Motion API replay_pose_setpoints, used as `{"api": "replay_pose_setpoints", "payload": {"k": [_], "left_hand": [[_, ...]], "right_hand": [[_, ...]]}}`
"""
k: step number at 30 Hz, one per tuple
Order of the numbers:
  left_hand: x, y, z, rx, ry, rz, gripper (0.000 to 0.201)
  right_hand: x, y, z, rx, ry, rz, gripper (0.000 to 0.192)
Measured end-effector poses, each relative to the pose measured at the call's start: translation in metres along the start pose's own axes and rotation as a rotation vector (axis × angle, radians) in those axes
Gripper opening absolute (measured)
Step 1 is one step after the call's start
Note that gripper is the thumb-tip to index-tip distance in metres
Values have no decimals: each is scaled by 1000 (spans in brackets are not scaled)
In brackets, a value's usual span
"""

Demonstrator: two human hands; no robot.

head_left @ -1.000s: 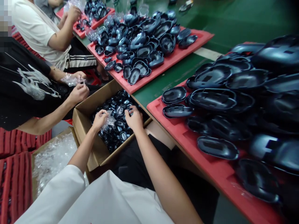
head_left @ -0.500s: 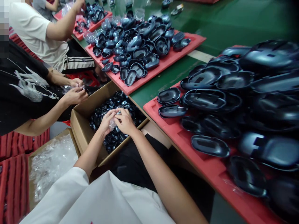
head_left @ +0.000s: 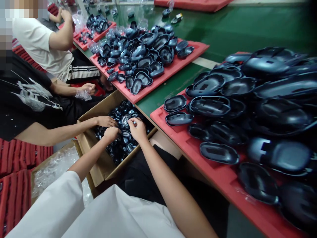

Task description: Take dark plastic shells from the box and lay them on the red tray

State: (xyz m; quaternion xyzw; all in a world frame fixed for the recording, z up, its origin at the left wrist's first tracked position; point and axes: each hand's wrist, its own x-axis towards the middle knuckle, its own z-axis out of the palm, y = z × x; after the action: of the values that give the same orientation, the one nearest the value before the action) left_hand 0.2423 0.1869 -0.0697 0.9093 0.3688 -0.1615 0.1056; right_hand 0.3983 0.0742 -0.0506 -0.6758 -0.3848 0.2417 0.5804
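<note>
See nearest the white shirt (head_left: 119, 215) of the person wearing the camera, with two bare arms stretched forward to an open cardboard box (head_left: 106, 104); see inside this box a heap of small dark parts (head_left: 126, 147), shiny and rounded; find the left hand (head_left: 112, 134) low over the heap, with fingers curled in toward the palm; cannot tell about any small part hidden inside them; find the right hand (head_left: 138, 129) over the same heap, apart from the left one, with thumb and forefinger narrow, close to each other; cannot tell for sure about any part between them. Note at lower left a pile of clear plastic wrap (head_left: 54, 170) and, beside it, stacked red trays (head_left: 17, 195); note at right a red tray (head_left: 182, 135) with many large dark shells (head_left: 218, 153), partly on top of each other. See just beyond the left hand a co-worker's hand (head_left: 106, 121) reaching into the same box, from a person in a black shirt (head_left: 27, 99); see this person's other hand (head_left: 88, 88) near more clear wrap (head_left: 83, 95). Find farther a second red tray (head_left: 146, 96) under a pile of dark shells, on the green table (head_left: 153, 104); behind, a person in white (head_left: 39, 43).
</note>
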Motion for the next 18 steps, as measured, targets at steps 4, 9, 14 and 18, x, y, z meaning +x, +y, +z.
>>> {"api": "replay_pose_setpoints", "payload": {"k": [4,9,14,18], "left_hand": [[-7,4,-2,-181,160,-21,22],[-36,27,-16,-683,592,-131,34],[-48,44,-27,-909,714,-101,28],[-44,38,-28,-1176,563,-4,36]], "right_hand": [[-3,-1,-5,-24,5,59,20],[-9,-6,-2,-217,-127,77,41],[-12,-12,-3,-155,-255,-177,32],[-14,-14,-6,-70,-364,-245,29]]}}
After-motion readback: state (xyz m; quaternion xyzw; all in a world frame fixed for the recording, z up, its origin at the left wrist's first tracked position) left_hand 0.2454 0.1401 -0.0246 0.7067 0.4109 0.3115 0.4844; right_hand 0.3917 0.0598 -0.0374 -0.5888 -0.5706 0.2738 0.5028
